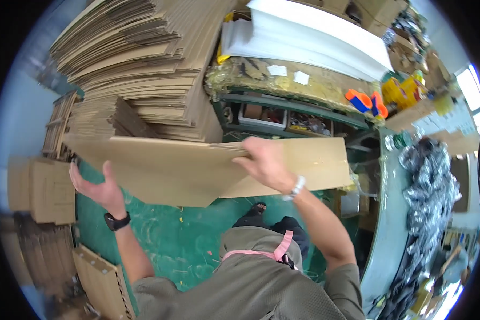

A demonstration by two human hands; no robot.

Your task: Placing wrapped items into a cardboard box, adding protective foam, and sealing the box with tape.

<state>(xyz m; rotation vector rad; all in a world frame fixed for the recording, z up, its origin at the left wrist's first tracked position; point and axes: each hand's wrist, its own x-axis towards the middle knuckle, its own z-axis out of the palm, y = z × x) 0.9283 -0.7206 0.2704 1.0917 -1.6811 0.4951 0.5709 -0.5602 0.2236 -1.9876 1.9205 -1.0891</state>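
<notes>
A long, partly folded cardboard sheet (170, 168) spans the space in front of me, above the floor. My right hand (264, 164) grips its upper edge near the middle, thumb on the near face and fingers over the top. A white band circles that wrist. At the sheet's left end, my left hand (100, 189) is raised with thumb and fingers spread, holding nothing. Whether its fingertips touch the cardboard I cannot tell. A dark watch sits on the left wrist. Behind the sheet rises a tall stack of flat cardboard (144, 69).
A worktable (325, 80) at the back bears white foam sheets (309, 37) and orange-and-blue tape dispensers (367, 101). Crumpled silver plastic wrap (429, 176) lies along the bench (376, 229) at right. Cardboard boxes (50, 189) stand at left. The floor (170, 240) is green.
</notes>
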